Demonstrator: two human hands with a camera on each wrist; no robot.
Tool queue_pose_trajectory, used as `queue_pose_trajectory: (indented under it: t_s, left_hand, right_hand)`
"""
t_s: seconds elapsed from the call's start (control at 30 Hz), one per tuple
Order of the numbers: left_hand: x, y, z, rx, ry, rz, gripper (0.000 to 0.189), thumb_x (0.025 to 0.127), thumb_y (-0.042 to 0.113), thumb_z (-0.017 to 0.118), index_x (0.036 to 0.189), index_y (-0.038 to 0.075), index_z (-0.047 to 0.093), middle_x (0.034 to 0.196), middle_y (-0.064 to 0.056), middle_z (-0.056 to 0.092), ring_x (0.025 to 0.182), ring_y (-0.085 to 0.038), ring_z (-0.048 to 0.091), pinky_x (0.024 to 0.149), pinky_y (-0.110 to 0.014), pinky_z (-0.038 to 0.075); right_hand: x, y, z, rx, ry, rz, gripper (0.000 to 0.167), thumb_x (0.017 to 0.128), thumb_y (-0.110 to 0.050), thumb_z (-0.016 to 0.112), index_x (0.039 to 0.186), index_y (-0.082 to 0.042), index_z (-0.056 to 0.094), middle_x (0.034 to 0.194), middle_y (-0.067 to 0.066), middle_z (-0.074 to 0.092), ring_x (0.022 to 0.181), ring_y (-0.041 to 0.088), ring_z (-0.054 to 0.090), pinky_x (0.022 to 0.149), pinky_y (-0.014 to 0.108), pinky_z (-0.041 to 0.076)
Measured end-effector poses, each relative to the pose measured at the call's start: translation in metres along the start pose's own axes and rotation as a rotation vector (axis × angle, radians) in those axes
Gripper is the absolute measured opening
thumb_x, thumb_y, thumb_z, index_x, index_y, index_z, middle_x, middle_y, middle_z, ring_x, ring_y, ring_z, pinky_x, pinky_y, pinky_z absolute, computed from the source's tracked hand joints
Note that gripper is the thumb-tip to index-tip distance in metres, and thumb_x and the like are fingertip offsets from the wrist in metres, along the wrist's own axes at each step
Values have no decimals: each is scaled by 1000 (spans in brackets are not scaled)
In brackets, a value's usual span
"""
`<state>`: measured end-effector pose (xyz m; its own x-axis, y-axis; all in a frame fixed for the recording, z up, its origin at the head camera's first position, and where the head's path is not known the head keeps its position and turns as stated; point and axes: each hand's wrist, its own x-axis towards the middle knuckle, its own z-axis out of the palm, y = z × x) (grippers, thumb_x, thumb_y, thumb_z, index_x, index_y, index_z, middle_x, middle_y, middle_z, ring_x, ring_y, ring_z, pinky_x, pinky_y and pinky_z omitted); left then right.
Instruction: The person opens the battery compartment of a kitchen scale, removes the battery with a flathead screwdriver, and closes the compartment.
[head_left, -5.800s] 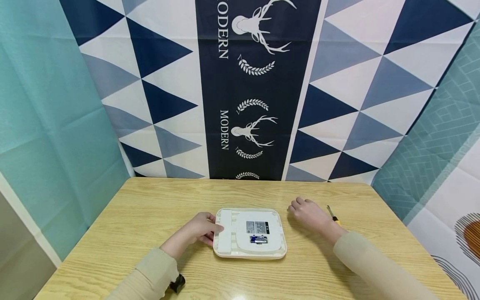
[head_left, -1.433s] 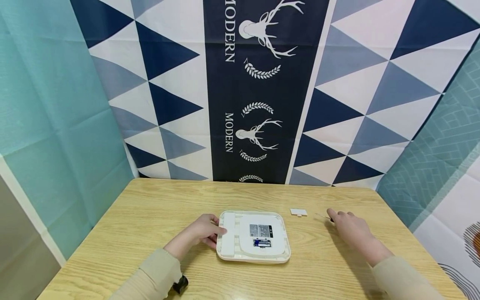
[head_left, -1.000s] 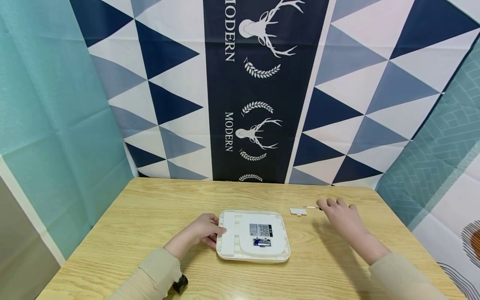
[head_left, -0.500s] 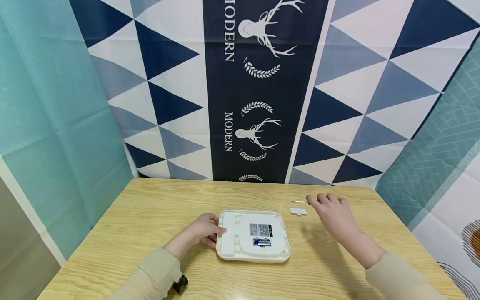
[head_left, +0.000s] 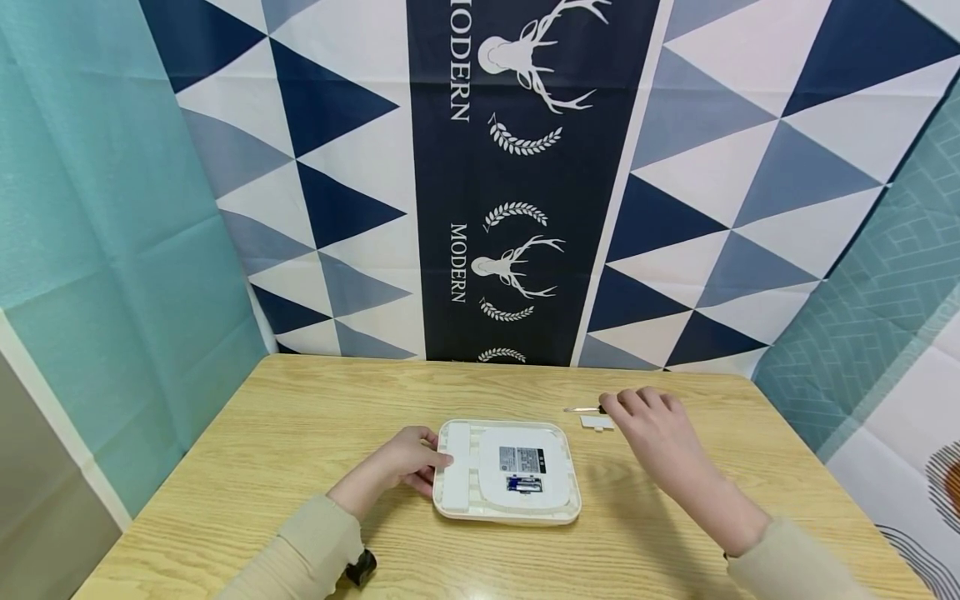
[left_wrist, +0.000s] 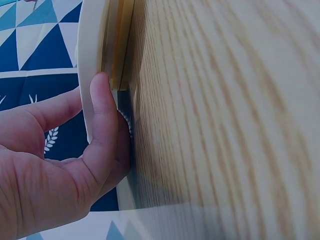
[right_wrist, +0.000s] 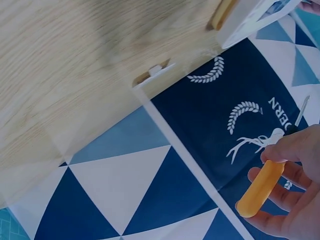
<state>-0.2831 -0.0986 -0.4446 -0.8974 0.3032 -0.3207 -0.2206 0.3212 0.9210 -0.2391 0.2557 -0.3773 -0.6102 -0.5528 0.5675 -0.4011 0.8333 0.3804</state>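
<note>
A flat white device (head_left: 555,442) with rounded corners lies underside up, its battery compartment (head_left: 523,485) uncovered and batteries inside. My left hand (head_left: 412,461) grips its left edge, thumb on top and fingers beneath; in the left wrist view that hand (left_wrist: 75,145) pinches the rim. My right hand (head_left: 656,429) is raised above the table, holding a screwdriver (right_wrist: 262,190) by its yellow handle. The screwdriver's metal shaft (head_left: 581,409) points left, above the device's upper right corner. Below the right fingers sits a small white battery cover (head_left: 597,423) with a tab.
The wooden table (head_left: 337,400) ends at a patterned cloth backdrop (head_left: 495,183). A teal cloth (head_left: 135,250) hangs at the left. By the left sleeve is a small black object (head_left: 362,568).
The right hand first reached to where the battery cover lies, then took up the screwdriver from the table. Lately it has risen and carried it left, past the cover. The left hand stays put.
</note>
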Motion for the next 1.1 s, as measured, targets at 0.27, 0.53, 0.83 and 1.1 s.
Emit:
queue_pose_trajectory:
  t_s: [0.27, 0.53, 0.83, 1.1]
  left_hand:
    - [0, 0, 2, -2, 7, -6, 33, 87, 8, 67, 113, -2, 49, 78, -14, 64, 60, -19, 62, 53, -35, 59]
    - [-1, 2, 3, 7, 22, -13, 32, 87, 8, 67, 111, -3, 50, 78, -14, 64, 60, -20, 62, 53, -36, 59]
    - [-1, 2, 4, 15, 27, -27, 31, 87, 9, 67, 110, -3, 50, 78, -13, 63, 61, -19, 61, 53, -35, 59]
    - [1, 2, 4, 17, 28, -31, 31, 87, 9, 67, 110, -2, 50, 78, -13, 63, 60, -20, 62, 52, -35, 59]
  right_hand:
    - [-1, -10, -6, 23, 92, -62, 39, 75, 13, 58, 106, -9, 57, 94, 10, 60, 86, 33, 57, 73, 51, 51]
    - [-7, -20, -10, 51, 100, -77, 42, 70, 11, 65, 107, -10, 59, 95, 8, 62, 85, 31, 58, 74, 51, 50]
    - [-12, -30, -2, 59, 171, -136, 29, 86, -5, 35, 98, -9, 61, 89, 6, 62, 78, 28, 57, 67, 47, 51]
    - [-15, -38, 6, 66, 185, -167, 30, 84, -4, 34, 92, -11, 62, 83, 5, 61, 76, 27, 57, 64, 45, 49]
